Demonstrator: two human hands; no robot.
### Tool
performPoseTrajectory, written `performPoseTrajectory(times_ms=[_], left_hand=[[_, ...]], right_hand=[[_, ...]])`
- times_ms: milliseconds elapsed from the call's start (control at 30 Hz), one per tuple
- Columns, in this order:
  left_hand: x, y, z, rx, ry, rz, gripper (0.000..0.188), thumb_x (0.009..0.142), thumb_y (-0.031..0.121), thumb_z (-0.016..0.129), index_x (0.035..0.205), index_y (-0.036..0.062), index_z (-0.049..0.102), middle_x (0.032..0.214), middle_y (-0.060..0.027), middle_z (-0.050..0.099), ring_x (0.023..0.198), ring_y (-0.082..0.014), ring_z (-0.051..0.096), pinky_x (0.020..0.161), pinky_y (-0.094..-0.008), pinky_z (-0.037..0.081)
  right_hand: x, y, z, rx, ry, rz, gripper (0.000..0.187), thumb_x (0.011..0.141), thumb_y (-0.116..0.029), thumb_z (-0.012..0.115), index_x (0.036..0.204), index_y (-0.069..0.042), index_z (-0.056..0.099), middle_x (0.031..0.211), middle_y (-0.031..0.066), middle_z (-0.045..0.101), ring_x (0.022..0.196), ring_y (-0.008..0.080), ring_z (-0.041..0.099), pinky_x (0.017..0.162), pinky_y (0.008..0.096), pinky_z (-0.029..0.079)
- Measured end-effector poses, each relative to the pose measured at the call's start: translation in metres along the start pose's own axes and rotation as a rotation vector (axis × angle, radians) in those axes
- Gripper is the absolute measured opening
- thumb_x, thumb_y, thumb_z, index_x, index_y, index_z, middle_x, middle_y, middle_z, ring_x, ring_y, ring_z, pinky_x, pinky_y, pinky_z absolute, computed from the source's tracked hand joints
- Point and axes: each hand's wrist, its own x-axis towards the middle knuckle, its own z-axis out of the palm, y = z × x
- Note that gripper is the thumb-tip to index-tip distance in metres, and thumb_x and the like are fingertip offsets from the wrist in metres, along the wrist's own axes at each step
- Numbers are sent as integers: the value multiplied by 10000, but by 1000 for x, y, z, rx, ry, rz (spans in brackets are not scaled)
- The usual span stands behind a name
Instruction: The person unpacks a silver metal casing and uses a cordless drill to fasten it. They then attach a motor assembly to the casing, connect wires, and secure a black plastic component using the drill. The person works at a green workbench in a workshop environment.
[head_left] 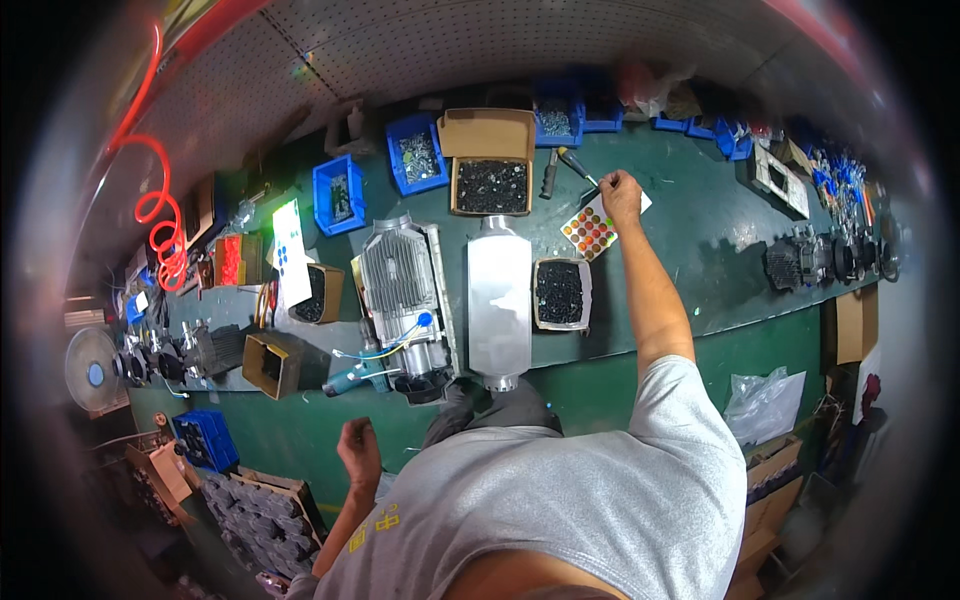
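At left, a white card point(291, 262) with blue dots leans by a small carton point(331, 296). The left hand point(360, 455) hangs off the bench point(715, 225), fingers curled; whether it is fully closed, I cannot tell. On the bench, a finned housing point(392, 272) lies just left of a silver casing point(500, 290); next comes a box point(586, 300) of black parts. Behind that lies a sticker sheet point(590, 234), near a screwdriver point(572, 161). The right hand point(621, 196) is over the sheet's far side, fingertips bunched; I cannot tell if they grip anything.
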Motion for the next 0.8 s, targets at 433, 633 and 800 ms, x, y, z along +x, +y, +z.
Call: performPoseTrajectory(times_ms=[433,633,800], left_hand=[[-20,0,5,119,-40,-6,69,952,7,616,995,-1,668,843,-52,643,720,-124,572,660,-295,479],[-19,2,17,70,11,46,62,935,12,638,976,-9,679,792,-39,630,707,-96,545,655,-287,466],[-17,5,16,57,-17,1,69,934,3,628,977,-9,681,772,-28,624,695,-89,547,643,-278,464]], right_hand=[[-68,-29,49,-149,-921,80,314,712,-261,856,908,-34,760,845,134,756,749,274,740,670,391,594],[-73,-32,76,-222,-800,-7,230,731,-166,763,903,-13,779,947,221,751,908,355,742,829,421,594],[-62,-40,53,-10,-540,-41,188,745,-200,746,849,-50,789,799,184,750,798,287,749,791,399,588]])
